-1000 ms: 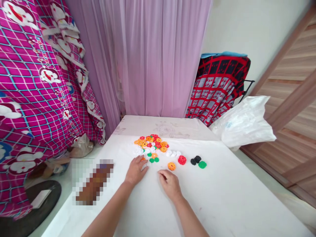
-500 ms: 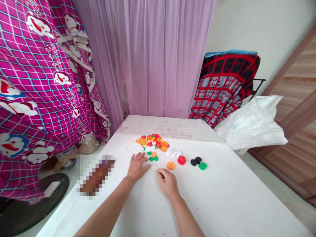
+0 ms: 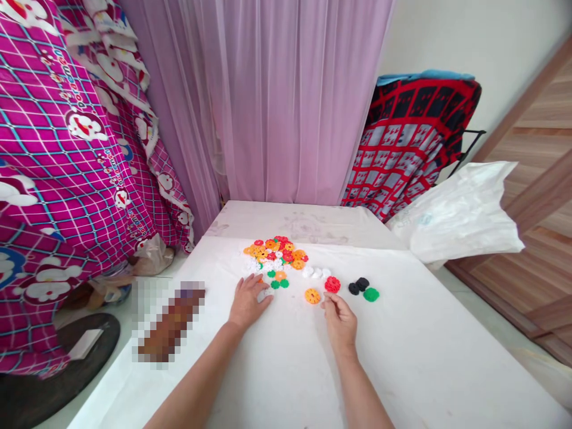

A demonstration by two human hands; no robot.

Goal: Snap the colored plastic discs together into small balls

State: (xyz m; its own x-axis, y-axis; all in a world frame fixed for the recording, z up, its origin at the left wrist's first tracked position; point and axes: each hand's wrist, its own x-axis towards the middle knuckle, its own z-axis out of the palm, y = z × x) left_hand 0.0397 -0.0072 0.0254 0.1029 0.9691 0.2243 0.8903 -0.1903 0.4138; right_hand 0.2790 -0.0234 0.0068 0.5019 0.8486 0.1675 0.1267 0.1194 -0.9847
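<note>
My left hand [image 3: 251, 302] lies on the white cloth with its fingers spread, its fingertips beside pale disc pieces [image 3: 267, 293] and partly over an orange one. Green flower-shaped discs [image 3: 279, 284] sit just to its right. With thumb and forefinger pinched together, my right hand [image 3: 340, 319] is close to the orange notched disc stack [image 3: 312, 296] and the red disc stack [image 3: 332, 285]. Whatever is in that pinch is too small to make out. Behind both hands is a mixed pile of orange, red, white and green discs [image 3: 271, 255].
White discs [image 3: 316, 272], black discs [image 3: 358, 286] and a green disc stack [image 3: 371, 294] lie to the right on the cloth-covered table [image 3: 286, 369]. A blurred brown object [image 3: 172, 325] is at the left edge. A white plastic bag [image 3: 460, 214] stands beyond the right edge.
My right hand has moved right and slightly forward, from near the left hand to beside the orange and red stacks. My left hand stays by the small discs. The camera view has shifted slightly.
</note>
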